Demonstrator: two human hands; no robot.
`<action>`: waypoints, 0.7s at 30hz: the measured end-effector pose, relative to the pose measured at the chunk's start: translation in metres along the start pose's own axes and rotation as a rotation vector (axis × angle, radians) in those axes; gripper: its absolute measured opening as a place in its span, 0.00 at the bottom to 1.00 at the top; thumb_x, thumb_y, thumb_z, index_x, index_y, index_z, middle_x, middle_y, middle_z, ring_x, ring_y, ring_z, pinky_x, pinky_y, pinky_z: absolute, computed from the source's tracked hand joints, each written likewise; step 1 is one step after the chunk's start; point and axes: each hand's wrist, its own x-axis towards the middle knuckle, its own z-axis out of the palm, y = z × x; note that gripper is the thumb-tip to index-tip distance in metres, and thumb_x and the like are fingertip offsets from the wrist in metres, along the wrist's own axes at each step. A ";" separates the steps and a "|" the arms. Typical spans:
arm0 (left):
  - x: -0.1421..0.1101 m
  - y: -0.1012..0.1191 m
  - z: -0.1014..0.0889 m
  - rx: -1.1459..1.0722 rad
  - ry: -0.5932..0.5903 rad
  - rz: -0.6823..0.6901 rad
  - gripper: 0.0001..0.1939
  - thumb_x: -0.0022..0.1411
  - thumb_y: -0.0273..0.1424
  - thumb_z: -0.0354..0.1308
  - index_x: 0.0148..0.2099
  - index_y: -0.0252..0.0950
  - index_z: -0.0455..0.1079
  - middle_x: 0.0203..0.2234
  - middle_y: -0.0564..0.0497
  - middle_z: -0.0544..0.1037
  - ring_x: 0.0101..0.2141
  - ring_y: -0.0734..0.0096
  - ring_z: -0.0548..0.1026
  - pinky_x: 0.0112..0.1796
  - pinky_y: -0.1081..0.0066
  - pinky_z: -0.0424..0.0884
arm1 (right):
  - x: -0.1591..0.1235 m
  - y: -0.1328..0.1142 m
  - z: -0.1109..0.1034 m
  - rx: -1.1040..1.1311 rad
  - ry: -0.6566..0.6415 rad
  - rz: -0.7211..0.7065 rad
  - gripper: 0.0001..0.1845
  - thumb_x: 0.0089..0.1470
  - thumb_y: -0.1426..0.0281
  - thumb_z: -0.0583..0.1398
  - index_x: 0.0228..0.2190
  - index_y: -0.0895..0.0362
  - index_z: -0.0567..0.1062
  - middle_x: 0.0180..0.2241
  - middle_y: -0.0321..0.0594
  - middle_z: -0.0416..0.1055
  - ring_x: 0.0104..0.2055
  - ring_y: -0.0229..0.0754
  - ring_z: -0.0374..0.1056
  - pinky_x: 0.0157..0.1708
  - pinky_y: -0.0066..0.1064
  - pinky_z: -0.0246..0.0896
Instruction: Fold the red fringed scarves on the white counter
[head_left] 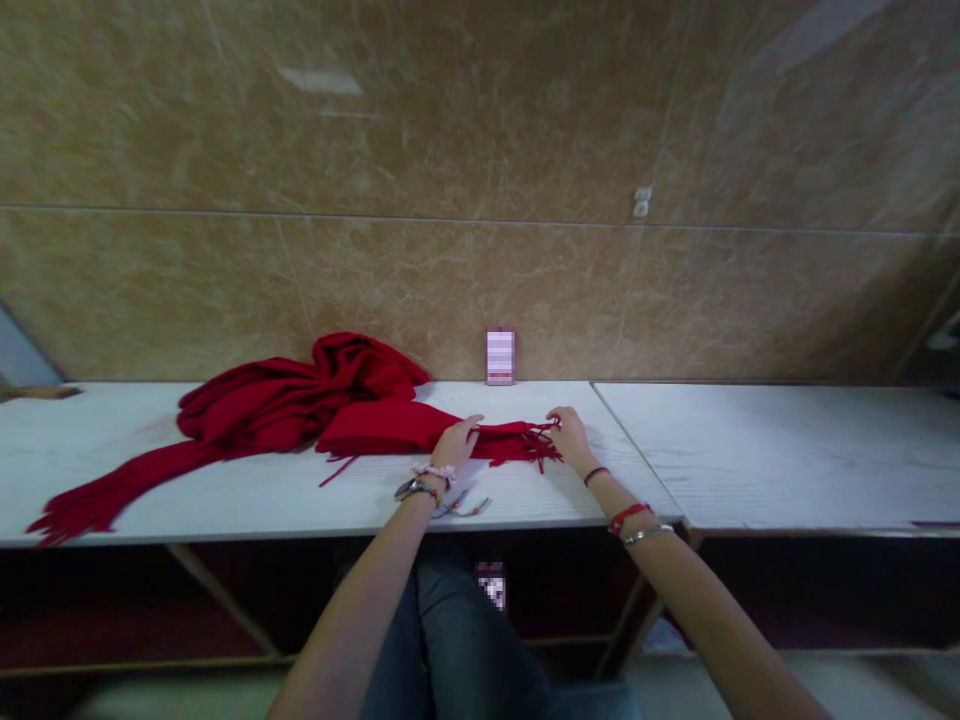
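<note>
A red fringed scarf lies on the white tabletop, part of it folded into a flat strip and the rest bunched up behind and to the left. My left hand is closed on the strip near its narrowing right part. At the strip's right end, my right hand pinches some strands of the fringe between thumb and fingers. Another fringed end trails toward the table's front left edge. Bracelets circle both wrists, and cords dangle from the left one onto the table.
A blurred-out upright rectangle stands against the brown marbled wall. The white tabletop continues to the right past a seam. Open dark shelves lie under it. A wooden piece rests at the far left.
</note>
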 end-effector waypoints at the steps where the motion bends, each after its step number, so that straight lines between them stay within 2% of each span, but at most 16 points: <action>1: 0.000 0.000 0.000 0.003 0.012 -0.013 0.19 0.58 0.21 0.47 0.53 0.33 0.63 0.39 0.45 0.76 0.41 0.67 0.73 0.44 0.69 0.68 | -0.003 -0.005 -0.001 -0.009 0.028 -0.067 0.20 0.38 0.85 0.49 0.31 0.57 0.72 0.36 0.44 0.67 0.42 0.44 0.62 0.43 0.38 0.58; 3: 0.000 -0.001 0.001 0.016 0.020 -0.034 0.20 0.59 0.22 0.48 0.54 0.33 0.62 0.39 0.45 0.76 0.40 0.66 0.74 0.43 0.68 0.68 | -0.011 -0.018 -0.002 -0.045 -0.004 -0.275 0.21 0.39 0.84 0.51 0.35 0.57 0.73 0.43 0.46 0.65 0.49 0.45 0.58 0.48 0.41 0.54; 5: 0.001 -0.001 0.001 0.023 0.013 -0.038 0.20 0.59 0.23 0.48 0.54 0.33 0.61 0.38 0.45 0.76 0.40 0.66 0.74 0.44 0.69 0.67 | -0.019 -0.031 -0.001 -0.122 -0.152 -0.460 0.19 0.43 0.80 0.54 0.39 0.55 0.73 0.50 0.46 0.60 0.55 0.48 0.52 0.52 0.45 0.48; 6: 0.001 -0.001 0.001 0.023 0.009 -0.036 0.19 0.59 0.22 0.48 0.54 0.33 0.62 0.38 0.45 0.76 0.40 0.67 0.73 0.44 0.69 0.67 | -0.022 -0.037 0.001 -0.172 -0.234 -0.510 0.18 0.46 0.76 0.55 0.40 0.54 0.73 0.53 0.45 0.57 0.57 0.50 0.48 0.54 0.48 0.44; 9: 0.001 0.000 0.002 0.020 0.008 -0.030 0.19 0.59 0.23 0.47 0.53 0.32 0.62 0.39 0.46 0.76 0.41 0.67 0.73 0.44 0.70 0.67 | -0.026 -0.048 0.010 -0.296 -0.386 -0.508 0.19 0.50 0.63 0.56 0.45 0.53 0.71 0.59 0.46 0.47 0.61 0.56 0.38 0.54 0.57 0.37; 12: 0.001 0.000 0.002 0.010 0.014 -0.025 0.18 0.59 0.23 0.47 0.52 0.32 0.63 0.40 0.46 0.76 0.40 0.67 0.74 0.43 0.70 0.68 | -0.023 -0.050 0.017 -0.300 -0.471 -0.441 0.24 0.51 0.56 0.54 0.48 0.54 0.68 0.61 0.48 0.42 0.62 0.58 0.35 0.52 0.61 0.37; 16: 0.002 -0.002 0.002 0.007 0.022 -0.016 0.17 0.59 0.24 0.47 0.51 0.32 0.64 0.39 0.46 0.76 0.40 0.67 0.74 0.43 0.69 0.68 | -0.018 -0.045 0.014 -0.199 -0.489 -0.404 0.15 0.49 0.62 0.58 0.38 0.55 0.73 0.58 0.47 0.49 0.61 0.55 0.39 0.52 0.57 0.41; 19: 0.001 -0.003 0.003 0.008 0.016 0.011 0.16 0.59 0.23 0.47 0.49 0.32 0.66 0.40 0.46 0.76 0.41 0.68 0.73 0.45 0.69 0.67 | -0.015 -0.031 -0.001 -0.133 -0.463 -0.474 0.06 0.44 0.68 0.61 0.28 0.57 0.74 0.54 0.47 0.56 0.59 0.50 0.46 0.53 0.47 0.46; 21: -0.001 -0.001 0.003 0.012 -0.008 0.058 0.15 0.58 0.24 0.47 0.46 0.32 0.68 0.41 0.47 0.75 0.43 0.68 0.72 0.47 0.69 0.66 | -0.013 -0.017 -0.013 -0.151 -0.430 -0.455 0.02 0.43 0.72 0.61 0.25 0.57 0.73 0.51 0.47 0.59 0.56 0.48 0.51 0.52 0.43 0.49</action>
